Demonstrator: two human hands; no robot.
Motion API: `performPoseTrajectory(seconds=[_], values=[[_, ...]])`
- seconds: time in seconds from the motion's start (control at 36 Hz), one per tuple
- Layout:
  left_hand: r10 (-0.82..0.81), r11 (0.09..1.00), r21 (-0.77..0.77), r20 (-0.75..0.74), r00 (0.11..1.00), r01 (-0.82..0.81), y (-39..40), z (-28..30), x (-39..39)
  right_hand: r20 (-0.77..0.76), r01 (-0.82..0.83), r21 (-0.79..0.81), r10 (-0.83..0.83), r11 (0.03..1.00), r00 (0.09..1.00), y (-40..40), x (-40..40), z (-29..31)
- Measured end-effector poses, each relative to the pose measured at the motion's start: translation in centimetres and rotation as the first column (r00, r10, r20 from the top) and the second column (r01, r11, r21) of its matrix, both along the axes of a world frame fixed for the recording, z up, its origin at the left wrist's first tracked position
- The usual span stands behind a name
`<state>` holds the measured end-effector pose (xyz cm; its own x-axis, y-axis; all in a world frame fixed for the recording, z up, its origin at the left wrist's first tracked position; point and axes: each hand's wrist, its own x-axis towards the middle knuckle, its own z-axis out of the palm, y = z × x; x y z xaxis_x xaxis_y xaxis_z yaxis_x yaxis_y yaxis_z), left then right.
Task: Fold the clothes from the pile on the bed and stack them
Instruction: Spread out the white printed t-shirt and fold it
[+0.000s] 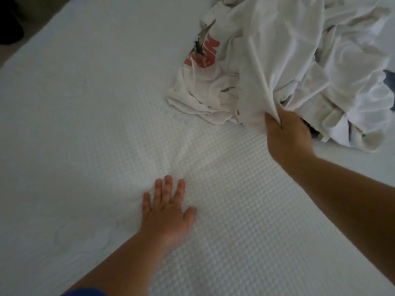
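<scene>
Plainly, nothing is folded yet: the white waffle-textured bed (106,103) shows no stack, and the rumpled pile of mostly white clothes (310,60) sits far right. The right hand (286,133) pinches a white garment (277,60); the left hand (166,212) rests flat, fingers spread.

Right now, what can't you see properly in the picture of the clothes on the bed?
All in the head view:
- Red lettering on the printed white shirt: crumpled folds hide part of the word.
- Clothes pile: cut off by the top and right edges.
- Blue garment: mostly beyond the right edge, kind unclear.
- Right hand fingers: buried in the white cloth it grips.
- Dark patch under that hand: too shadowed to identify.
</scene>
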<state>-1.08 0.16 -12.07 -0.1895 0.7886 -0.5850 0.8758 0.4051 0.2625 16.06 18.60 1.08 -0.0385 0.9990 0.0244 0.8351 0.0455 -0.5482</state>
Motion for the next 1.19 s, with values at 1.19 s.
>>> performPoseTrajectory(seconds=[1.19], values=[[-0.086,0.951,0.277,0.661,0.746,-0.136,-18.4,49.0,11.8,-0.457,-0.354,0.022,0.324,0.935,0.828,-36.3,12.5,42.0]])
